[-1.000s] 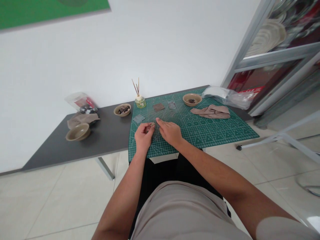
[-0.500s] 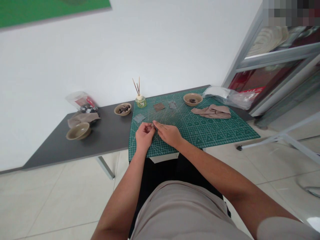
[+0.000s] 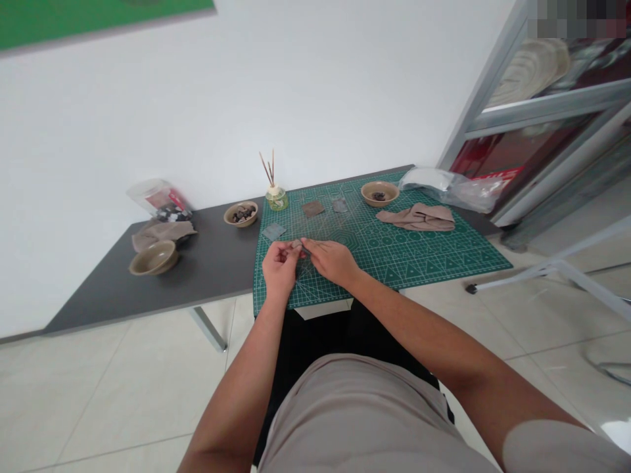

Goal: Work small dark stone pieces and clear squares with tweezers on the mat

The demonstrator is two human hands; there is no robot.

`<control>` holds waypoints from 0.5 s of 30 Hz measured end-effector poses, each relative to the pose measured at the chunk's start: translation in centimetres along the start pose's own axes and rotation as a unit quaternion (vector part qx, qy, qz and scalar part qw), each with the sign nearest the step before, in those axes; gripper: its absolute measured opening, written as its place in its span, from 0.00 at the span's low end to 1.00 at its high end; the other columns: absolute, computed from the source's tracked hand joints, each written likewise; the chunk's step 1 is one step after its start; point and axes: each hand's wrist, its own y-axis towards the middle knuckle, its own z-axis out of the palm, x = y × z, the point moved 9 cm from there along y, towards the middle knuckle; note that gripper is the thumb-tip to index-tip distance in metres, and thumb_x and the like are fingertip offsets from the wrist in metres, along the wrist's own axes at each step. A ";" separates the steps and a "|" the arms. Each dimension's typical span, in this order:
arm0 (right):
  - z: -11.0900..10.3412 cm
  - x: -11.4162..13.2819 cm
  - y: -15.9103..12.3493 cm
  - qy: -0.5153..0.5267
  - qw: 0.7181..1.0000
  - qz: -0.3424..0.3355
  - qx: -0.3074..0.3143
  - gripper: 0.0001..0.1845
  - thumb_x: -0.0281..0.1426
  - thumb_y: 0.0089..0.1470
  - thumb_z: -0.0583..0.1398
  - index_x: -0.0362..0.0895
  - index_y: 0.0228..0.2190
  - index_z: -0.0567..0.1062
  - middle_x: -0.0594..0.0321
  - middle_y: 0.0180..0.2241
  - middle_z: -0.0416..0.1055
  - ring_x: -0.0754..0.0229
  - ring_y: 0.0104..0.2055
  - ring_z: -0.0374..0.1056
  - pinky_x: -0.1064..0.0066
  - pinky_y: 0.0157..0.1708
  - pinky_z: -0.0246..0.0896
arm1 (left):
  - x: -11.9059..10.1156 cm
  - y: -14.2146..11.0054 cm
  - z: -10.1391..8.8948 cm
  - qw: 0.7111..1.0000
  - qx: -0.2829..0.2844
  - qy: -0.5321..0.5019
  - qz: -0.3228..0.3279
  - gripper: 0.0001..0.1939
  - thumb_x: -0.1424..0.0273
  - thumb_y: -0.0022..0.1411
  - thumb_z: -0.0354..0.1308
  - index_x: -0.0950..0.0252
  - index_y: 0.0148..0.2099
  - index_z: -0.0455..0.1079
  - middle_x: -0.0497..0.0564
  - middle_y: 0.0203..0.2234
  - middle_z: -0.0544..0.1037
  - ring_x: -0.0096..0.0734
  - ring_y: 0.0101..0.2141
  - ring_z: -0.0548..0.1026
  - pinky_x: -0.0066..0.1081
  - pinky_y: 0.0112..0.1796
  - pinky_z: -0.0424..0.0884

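Note:
My left hand (image 3: 279,266) is closed, pinching a small greyish stone (image 3: 296,244) between thumb and fingertips. Against that stone press the fingertips of my right hand (image 3: 332,261), its fingers held together. Something thin and dark shows under the right fingers, too small to make out. Both hands are just over the near left part of the green cutting mat (image 3: 384,246). Beyond them on the mat lie a bluish-grey square sheet (image 3: 273,230), a brown square sheet (image 3: 313,208) and a light grey one (image 3: 340,205).
A bowl of stones (image 3: 241,215) and a reed diffuser (image 3: 277,197) stand at the left. At the mat's back right are a bowl (image 3: 379,194) with dark pieces, a crumpled cloth (image 3: 421,217) and a plastic bag (image 3: 453,189). Another bowl (image 3: 154,259) sits far left beside a cloth (image 3: 165,233).
My right hand has moved left, its fingertips coming from apart onto the stone in my left hand. The stone now shows more plainly between the left fingertips.

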 end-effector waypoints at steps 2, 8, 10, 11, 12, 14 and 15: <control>-0.3 -1.2 0.0 0.028 0.998 0.046 -0.025 0.23 0.26 0.62 0.52 0.42 0.57 0.69 0.55 0.50 0.75 0.55 0.49 0.74 0.62 0.50 0.68 | 0.2 0.0 -0.1 1.000 -0.011 -0.005 -0.003 0.10 0.63 0.56 0.62 0.62 0.34 0.67 0.46 0.24 0.77 0.29 0.27 0.77 0.31 0.34 0.74; -0.6 -6.2 -0.3 0.157 0.959 0.211 -0.104 0.23 0.34 0.61 0.56 0.44 0.57 0.66 0.59 0.37 0.79 0.56 0.37 0.75 0.63 0.41 0.70 | 1.4 0.6 -0.2 0.999 -0.015 -0.025 -0.019 0.10 0.64 0.54 0.64 0.63 0.37 0.71 0.49 0.29 0.80 0.31 0.31 0.78 0.32 0.37 0.74; -1.0 -6.5 -0.1 0.121 0.961 0.212 -0.127 0.26 0.34 0.58 0.59 0.43 0.57 0.66 0.53 0.44 0.76 0.52 0.46 0.72 0.57 0.48 0.68 | 1.8 0.9 -0.2 1.000 -0.011 0.007 -0.025 0.11 0.63 0.54 0.64 0.63 0.38 0.73 0.50 0.30 0.80 0.30 0.30 0.77 0.31 0.36 0.73; -1.5 -6.3 -0.1 0.090 0.963 0.207 -0.146 0.26 0.33 0.57 0.60 0.43 0.57 0.66 0.51 0.48 0.74 0.50 0.51 0.69 0.54 0.52 0.64 | 1.9 1.0 -0.2 0.999 -0.007 0.023 -0.027 0.11 0.63 0.54 0.64 0.63 0.39 0.74 0.50 0.31 0.80 0.30 0.30 0.77 0.31 0.36 0.73; -1.8 -6.0 -0.1 0.065 0.965 0.198 -0.159 0.26 0.33 0.56 0.60 0.43 0.56 0.67 0.49 0.51 0.71 0.49 0.55 0.66 0.51 0.55 0.61 | 1.9 1.1 -0.2 0.999 -0.002 0.039 -0.028 0.12 0.63 0.54 0.63 0.63 0.39 0.74 0.50 0.31 0.80 0.30 0.30 0.76 0.31 0.36 0.72; -1.9 -5.0 0.1 0.066 0.974 0.162 -0.144 0.23 0.32 0.56 0.60 0.44 0.54 0.70 0.51 0.50 0.71 0.50 0.55 0.65 0.52 0.55 0.60 | 1.6 1.2 0.0 0.997 0.015 0.068 -0.025 0.12 0.63 0.55 0.63 0.64 0.40 0.75 0.50 0.31 0.80 0.29 0.30 0.75 0.30 0.35 0.71; -1.6 -4.4 0.3 0.094 0.979 0.138 -0.120 0.21 0.31 0.57 0.59 0.45 0.53 0.71 0.53 0.47 0.73 0.52 0.52 0.67 0.55 0.54 0.63 | 1.5 1.2 0.2 0.996 0.026 0.082 -0.022 0.12 0.64 0.55 0.63 0.63 0.40 0.75 0.49 0.30 0.79 0.29 0.29 0.75 0.29 0.34 0.70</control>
